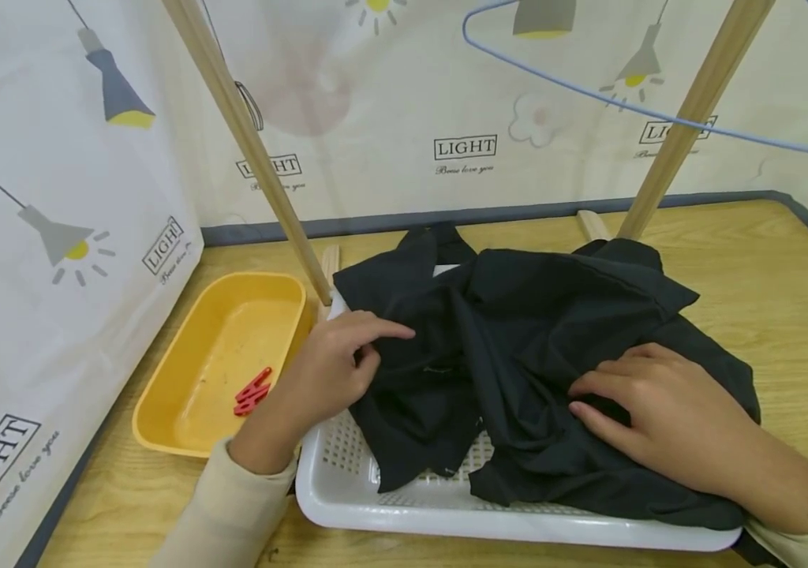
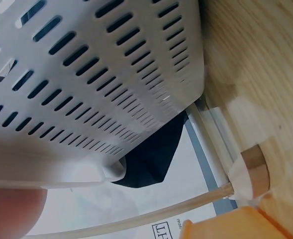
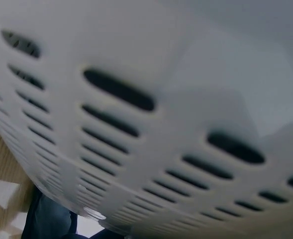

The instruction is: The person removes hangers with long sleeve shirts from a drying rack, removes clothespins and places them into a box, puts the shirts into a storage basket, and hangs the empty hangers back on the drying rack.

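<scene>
A heap of black cloth point(image 1: 539, 308), apparently clothing, lies in a white slotted basket point(image 1: 518, 522) and spills over its back and right rim. Whether it is one piece or more I cannot tell. My left hand point(image 1: 333, 363) is over the cloth's left part, index finger extended and thumb apart, holding nothing visible. On the right, my right hand point(image 1: 667, 410) rests on the cloth with loosely bent fingers. Both wrist views mostly show the basket's outer wall point(image 2: 136, 104); a black corner of cloth point(image 2: 153, 159) hangs past it in the left wrist view.
Left of the basket stands a yellow tub point(image 1: 162, 363) with red clothespins point(image 1: 252, 392) inside. Two wooden poles point(image 1: 255, 150) rise behind the basket, and a blue hanger point(image 1: 589, 93) crosses the upper right. A printed sheet point(image 1: 375, 189) backs the wooden table point(image 1: 787, 315).
</scene>
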`<state>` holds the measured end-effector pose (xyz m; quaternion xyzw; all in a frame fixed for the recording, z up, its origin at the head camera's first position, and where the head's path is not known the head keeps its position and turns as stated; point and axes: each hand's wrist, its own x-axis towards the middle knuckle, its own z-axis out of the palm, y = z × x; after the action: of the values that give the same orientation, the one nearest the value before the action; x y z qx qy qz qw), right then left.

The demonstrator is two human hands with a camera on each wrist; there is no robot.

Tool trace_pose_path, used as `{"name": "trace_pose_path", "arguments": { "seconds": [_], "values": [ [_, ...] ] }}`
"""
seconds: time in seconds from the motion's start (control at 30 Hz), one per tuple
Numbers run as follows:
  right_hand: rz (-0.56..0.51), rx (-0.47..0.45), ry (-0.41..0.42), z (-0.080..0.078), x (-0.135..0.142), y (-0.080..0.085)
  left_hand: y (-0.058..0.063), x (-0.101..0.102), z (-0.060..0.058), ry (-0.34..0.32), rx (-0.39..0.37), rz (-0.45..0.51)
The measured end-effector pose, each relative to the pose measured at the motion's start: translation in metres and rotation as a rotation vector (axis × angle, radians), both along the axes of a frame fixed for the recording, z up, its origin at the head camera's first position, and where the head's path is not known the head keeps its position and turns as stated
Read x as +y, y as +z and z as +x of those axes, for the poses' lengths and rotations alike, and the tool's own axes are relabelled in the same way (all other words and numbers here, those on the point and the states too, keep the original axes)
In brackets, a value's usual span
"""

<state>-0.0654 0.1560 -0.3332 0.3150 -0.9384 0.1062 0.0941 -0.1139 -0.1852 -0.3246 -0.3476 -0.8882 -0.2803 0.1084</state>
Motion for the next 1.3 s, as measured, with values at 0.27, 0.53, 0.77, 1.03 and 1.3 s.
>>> {"name": "trace_pose_path", "arguments": {
  "seconds": [0.27,0.53,0.77,1.03,1.3],
  "values": [
    [0.000,-0.012,-0.022,0.000,0.000,-0.001,0.007,0.004,0.008,-0.062,-0.049,-0.028],
    [-0.023,-0.002,-0.020,-0.001,-0.001,0.001,0.023,0.011,0.025,-0.169,-0.101,-0.112],
    [-0.022,-0.022,-0.031,-0.001,0.000,0.001,0.021,0.010,0.021,-0.018,-0.246,-0.073],
    [-0.023,-0.016,-0.032,-0.001,0.002,0.000,0.011,0.011,0.011,0.146,0.007,-0.225],
    [-0.016,-0.033,-0.027,-0.001,0.001,-0.001,0.003,0.005,0.006,0.349,0.006,-0.283]
  ]
}}
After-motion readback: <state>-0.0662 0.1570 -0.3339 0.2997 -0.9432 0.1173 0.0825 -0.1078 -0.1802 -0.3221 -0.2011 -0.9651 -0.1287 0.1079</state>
